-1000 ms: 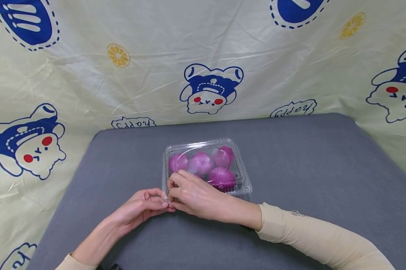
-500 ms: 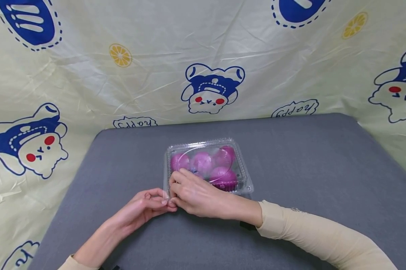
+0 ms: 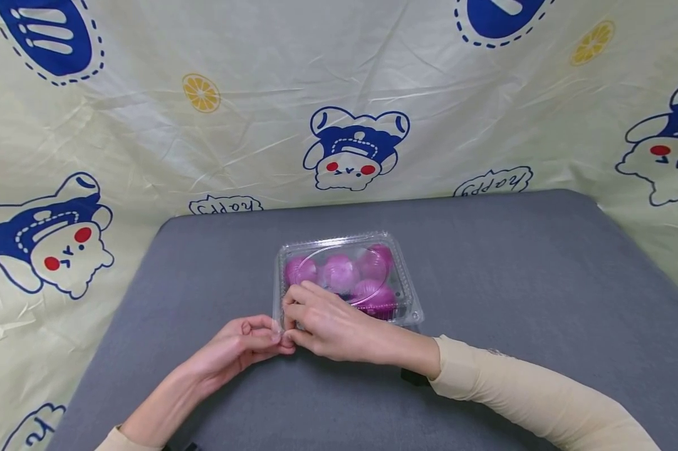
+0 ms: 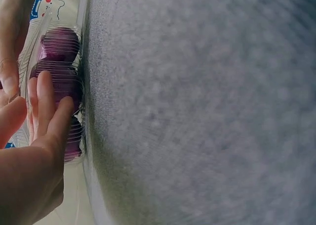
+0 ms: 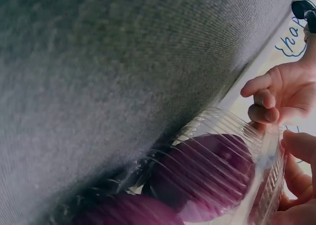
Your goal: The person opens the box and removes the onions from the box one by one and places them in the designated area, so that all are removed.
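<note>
A clear plastic clamshell box with its lid down sits mid-table, holding several purple onions. At its near left corner my left hand pinches the rim between thumb and fingers. In the left wrist view, fingers of that left hand reach along the box's ribbed side. My right hand comes across the front of the box and pinches the lid's edge by the same corner, covering part of the onions. The right wrist view has the right hand's fingers at the rim, beside a large onion.
A grey cloth-covered table extends around the box on all sides. Behind it hangs a pale curtain printed with cartoon bears and orange slices. A small black object shows under the right wrist.
Over the last second the view shifts slightly, and the right hand's fingers edge closer to the corner. Both hands keep their hold on the box, which stays in place.
</note>
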Tool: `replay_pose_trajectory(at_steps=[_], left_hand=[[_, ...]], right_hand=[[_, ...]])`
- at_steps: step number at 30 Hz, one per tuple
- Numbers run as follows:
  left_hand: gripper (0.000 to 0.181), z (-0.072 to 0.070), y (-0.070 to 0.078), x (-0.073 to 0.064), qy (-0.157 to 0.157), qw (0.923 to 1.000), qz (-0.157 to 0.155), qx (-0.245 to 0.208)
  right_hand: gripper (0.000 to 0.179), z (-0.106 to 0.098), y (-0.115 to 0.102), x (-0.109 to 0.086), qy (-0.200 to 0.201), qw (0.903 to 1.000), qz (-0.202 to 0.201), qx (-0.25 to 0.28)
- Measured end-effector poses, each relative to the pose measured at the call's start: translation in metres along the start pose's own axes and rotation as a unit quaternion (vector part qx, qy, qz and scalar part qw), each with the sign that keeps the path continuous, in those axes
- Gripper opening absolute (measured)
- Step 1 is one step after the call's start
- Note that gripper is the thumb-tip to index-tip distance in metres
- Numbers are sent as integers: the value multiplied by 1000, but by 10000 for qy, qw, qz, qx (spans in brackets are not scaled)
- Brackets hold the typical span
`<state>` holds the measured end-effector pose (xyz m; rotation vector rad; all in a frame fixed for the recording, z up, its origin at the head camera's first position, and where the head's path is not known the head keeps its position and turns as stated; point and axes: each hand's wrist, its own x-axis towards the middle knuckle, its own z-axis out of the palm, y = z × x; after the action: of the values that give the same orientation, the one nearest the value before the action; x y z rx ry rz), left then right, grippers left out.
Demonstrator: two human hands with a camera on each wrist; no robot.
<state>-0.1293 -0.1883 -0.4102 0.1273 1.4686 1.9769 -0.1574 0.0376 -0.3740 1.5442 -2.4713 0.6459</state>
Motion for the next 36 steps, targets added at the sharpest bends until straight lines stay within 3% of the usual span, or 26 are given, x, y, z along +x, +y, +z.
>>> replay_pose_trajectory(at_steps=[8, 16, 23, 36], left_hand=[[7, 4, 2, 0, 170, 9997, -153, -105], [7, 4, 2, 2, 113, 9999, -100, 24], [7, 1, 3, 2, -11, 9997, -29, 232], [10, -1, 4, 3, 16, 9998, -95, 193]], right_hand=[[6, -2, -1, -2, 399, 9988, -260, -132], [7, 0, -1, -5, 680, 9948, 18, -762], [5, 0, -1, -6, 702, 9961, 144, -519], [10, -12, 0, -3, 1151, 9915, 299, 524]])
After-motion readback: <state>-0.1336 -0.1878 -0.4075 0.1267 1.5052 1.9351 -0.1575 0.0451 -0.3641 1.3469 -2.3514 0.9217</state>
